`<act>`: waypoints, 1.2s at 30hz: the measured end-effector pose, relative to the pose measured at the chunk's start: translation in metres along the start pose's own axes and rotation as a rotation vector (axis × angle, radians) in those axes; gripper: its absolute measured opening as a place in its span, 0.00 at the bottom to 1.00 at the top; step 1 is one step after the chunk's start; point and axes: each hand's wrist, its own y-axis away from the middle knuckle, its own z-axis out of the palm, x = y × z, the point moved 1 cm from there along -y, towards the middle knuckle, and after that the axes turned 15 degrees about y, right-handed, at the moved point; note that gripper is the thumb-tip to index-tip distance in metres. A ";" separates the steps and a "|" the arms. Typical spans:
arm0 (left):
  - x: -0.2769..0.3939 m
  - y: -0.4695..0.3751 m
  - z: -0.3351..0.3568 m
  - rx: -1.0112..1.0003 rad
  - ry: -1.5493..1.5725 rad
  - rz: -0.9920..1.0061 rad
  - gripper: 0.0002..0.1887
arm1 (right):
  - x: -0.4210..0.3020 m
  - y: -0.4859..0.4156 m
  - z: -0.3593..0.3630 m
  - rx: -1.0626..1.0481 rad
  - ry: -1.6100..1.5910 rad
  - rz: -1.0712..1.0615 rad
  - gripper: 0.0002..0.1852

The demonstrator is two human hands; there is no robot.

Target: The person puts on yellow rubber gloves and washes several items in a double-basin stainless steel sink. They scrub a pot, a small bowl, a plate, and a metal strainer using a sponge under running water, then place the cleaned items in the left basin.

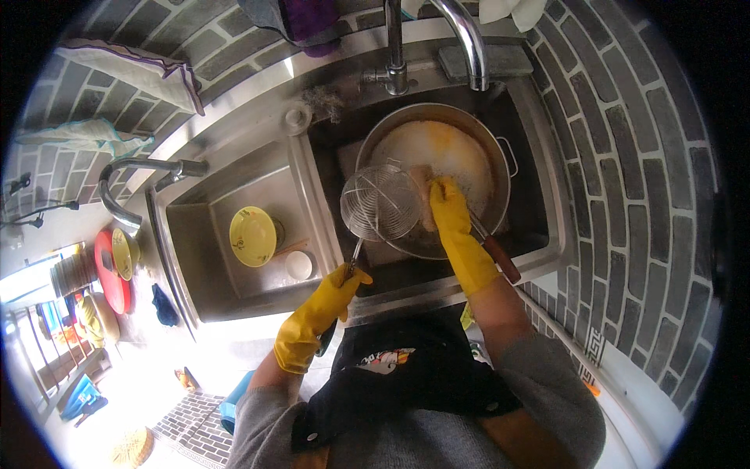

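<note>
My left hand (335, 296), in a yellow rubber glove, grips the handle of a round wire skimmer (375, 202). The skimmer's coiled basket is raised over the left side of a large metal pot (511, 157) standing in the right sink basin. Cloudy, foamy liquid (419, 140) with an orange patch fills the pot's lower part. My right hand (450, 205), gloved alike, holds a brownish-pink scrubbing cloth or pad (426, 211) against the basket's right edge. A utensil with a brown wooden handle (501, 260) leans out over the pot's near rim; its far end is hidden.
A yellow bowl (253, 236) and a small white cup (299, 265) sit in the left basin (202, 246). A chrome faucet (477, 64) arches above the pot, another (114, 193) stands at the far left. Cloths (146, 76) hang along the brick-tiled wall (615, 146).
</note>
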 end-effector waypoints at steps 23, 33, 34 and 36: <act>-0.007 -0.018 0.063 0.293 0.103 -0.024 0.33 | -0.041 -0.002 -0.052 0.065 0.164 -0.446 0.28; -0.004 0.003 0.051 0.257 0.062 0.005 0.32 | 0.072 -0.042 0.085 -0.387 0.505 -0.037 0.26; -0.006 0.002 0.051 0.295 0.052 -0.017 0.31 | 0.075 -0.044 0.095 -0.500 0.334 -0.048 0.26; -0.009 0.000 0.049 0.368 0.057 -0.012 0.29 | 0.072 -0.047 0.096 -0.589 0.083 0.059 0.26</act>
